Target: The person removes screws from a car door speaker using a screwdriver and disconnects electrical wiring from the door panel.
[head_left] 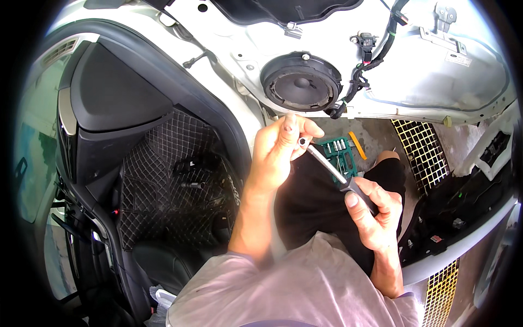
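Note:
A ratchet wrench [327, 164] with a silver shaft is held between my two hands, above my lap. My right hand [376, 215] is closed around its dark grey handle, the thumb lying along it. At the other end, the fingers of my left hand [277, 150] are closed about the round head of the wrench. Whether they also pinch a small socket there cannot be made out. Beyond my knees a green tool case [344, 159] lies open on the ground, with several silver sockets in it. A yellow-orange strip-shaped tool [357, 145] lies by its far right corner.
Ahead stands a bare white car door [436, 82] with a round black speaker [301, 83] and a black wiring harness [376, 64]. A removed door panel [457, 229] is at right, near a yellow floor grating [419, 150]. The car's footwell mat [163, 174] is at left.

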Demonstrator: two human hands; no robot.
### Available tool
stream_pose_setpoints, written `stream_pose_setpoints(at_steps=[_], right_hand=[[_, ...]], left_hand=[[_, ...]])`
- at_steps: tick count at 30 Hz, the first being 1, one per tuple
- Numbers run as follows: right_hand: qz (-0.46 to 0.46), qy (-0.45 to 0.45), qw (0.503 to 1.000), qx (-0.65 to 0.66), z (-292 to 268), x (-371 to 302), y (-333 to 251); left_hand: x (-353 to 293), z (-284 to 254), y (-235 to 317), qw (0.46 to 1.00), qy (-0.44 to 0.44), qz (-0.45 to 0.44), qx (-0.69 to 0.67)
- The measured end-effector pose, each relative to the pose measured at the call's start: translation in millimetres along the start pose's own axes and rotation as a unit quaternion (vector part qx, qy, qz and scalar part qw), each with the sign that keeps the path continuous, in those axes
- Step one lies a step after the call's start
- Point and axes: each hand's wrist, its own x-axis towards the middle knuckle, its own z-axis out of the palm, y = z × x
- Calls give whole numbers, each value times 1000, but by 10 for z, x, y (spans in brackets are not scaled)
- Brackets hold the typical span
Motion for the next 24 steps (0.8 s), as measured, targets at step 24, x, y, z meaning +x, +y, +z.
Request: stream_pose_setpoints(at_steps=[24], right_hand=[[55,36,989,-129,254,-102,23]], left_hand=[[56,-18,-460,856,121,-97,-494]])
